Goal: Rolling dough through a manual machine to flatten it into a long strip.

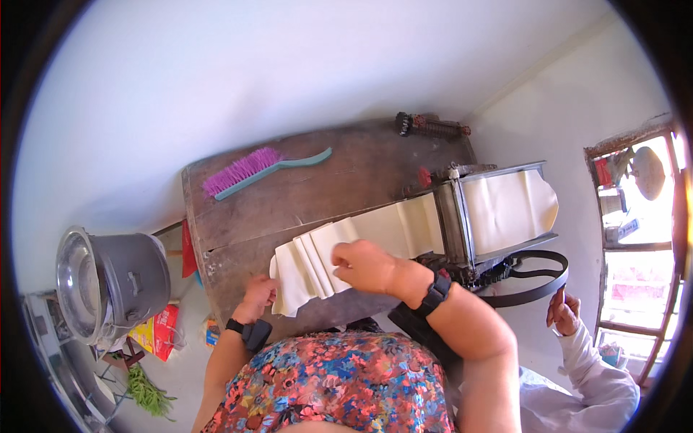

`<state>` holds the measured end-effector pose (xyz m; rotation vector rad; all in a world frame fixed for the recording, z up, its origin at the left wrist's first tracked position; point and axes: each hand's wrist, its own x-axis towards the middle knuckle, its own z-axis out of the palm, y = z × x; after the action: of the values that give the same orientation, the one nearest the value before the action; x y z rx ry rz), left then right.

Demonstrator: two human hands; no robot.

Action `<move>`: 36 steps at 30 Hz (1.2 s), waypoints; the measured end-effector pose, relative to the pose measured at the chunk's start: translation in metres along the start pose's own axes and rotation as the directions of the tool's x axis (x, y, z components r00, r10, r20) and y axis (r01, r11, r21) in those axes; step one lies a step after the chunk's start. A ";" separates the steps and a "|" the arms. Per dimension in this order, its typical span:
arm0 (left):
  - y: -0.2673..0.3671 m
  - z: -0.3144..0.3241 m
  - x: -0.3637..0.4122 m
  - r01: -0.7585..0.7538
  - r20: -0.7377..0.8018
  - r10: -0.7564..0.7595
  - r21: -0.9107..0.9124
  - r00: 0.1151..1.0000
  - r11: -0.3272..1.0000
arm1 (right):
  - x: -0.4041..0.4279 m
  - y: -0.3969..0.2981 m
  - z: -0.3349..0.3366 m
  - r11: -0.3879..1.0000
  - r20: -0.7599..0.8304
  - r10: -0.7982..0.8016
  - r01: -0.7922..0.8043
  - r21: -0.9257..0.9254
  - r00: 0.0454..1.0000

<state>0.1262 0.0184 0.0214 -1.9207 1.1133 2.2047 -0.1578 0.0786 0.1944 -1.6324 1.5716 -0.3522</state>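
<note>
A wide sheet of pale dough [379,227] lies on a dark wooden table, folded in layers at its left end. It runs from the rollers of a metal dough-sheeting machine [457,222]; more dough [506,214] rests on the machine's tray at the right. My left hand [261,292] is at the left edge of the folded dough, fingers curled; whether it pinches the sheet cannot be told. Over the folds is my right hand [360,265], slightly blurred, its fingers curled near the dough's surface. Its grip on the dough is unclear.
A purple-bristled brush [246,170] lies at the table's back, with a geared roller part [433,127] in the far corner. Another person's hand [564,313] holds the handle on the machine's flywheel [560,276]. A large metal pot [132,279] stands left of the table.
</note>
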 end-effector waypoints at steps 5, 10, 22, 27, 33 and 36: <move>-0.013 0.014 0.016 -0.365 -0.091 0.432 0.396 0.897 0.842 | -0.047 0.102 0.055 0.516 0.145 0.629 -0.549 0.658 0.764; -0.024 0.003 0.018 -0.408 -0.118 0.444 0.241 0.888 0.881 | -0.089 0.158 0.099 0.031 0.050 0.830 -0.135 0.990 0.556; 0.011 0.037 0.010 -0.294 -0.019 0.301 0.156 0.953 0.943 | -0.054 0.196 0.132 -0.231 0.071 0.911 0.361 0.904 0.405; 0.012 0.041 0.006 -0.275 -0.053 0.271 -0.118 0.961 0.954 | -0.049 0.189 0.131 0.126 -0.145 0.971 0.107 0.986 0.191; 0.004 0.035 0.013 -0.297 -0.072 0.288 -0.181 0.955 0.938 | -0.037 0.192 0.128 -0.125 -0.058 0.921 0.433 0.893 0.385; -0.004 0.032 0.018 -0.374 -0.087 0.364 -0.161 0.927 0.913 | -0.032 0.191 0.127 -0.173 -0.025 0.894 0.396 0.902 0.448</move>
<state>0.0958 0.0301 0.0031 -1.9860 1.4446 2.5283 -0.2077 0.1764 -0.0093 0.5768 1.3782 -1.7422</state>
